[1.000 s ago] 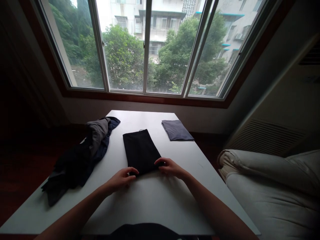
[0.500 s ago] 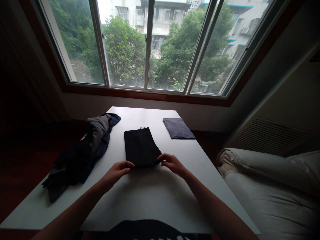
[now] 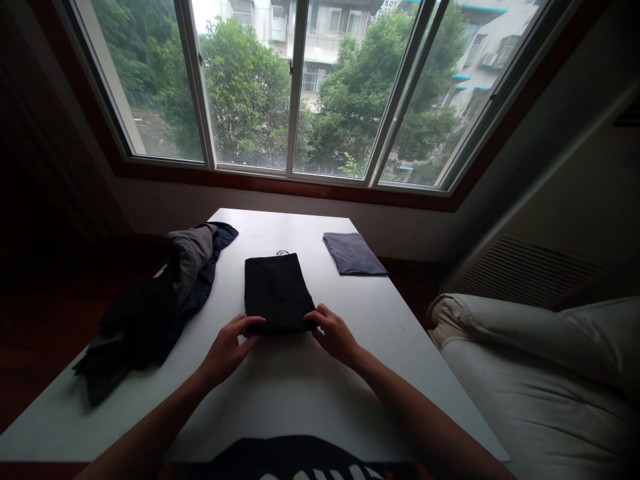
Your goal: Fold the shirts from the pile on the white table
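A folded black garment (image 3: 277, 290) lies in the middle of the white table, with a thin cord loop (image 3: 283, 253) showing at its far edge. The near left corner is gripped by my left hand (image 3: 231, 347), fingers on top of the cloth and thumb at the near side. At the near right corner, my right hand (image 3: 335, 337) pinches the same edge between thumb and fingers. Farther back on the right rests a folded grey-purple cloth (image 3: 355, 254), apart from both hands.
A loose heap of dark, grey and navy clothes (image 3: 155, 307) covers the left side of the white table (image 3: 295, 407). Right of the table stands a pale padded sofa (image 3: 525, 360). A sliding window (image 3: 290, 100) spans the wall beyond.
Both hands have changed their hold slightly on the near edge, the right fingers now lying more over the corner. The near right corner sits a little farther left. The view has shifted slightly.
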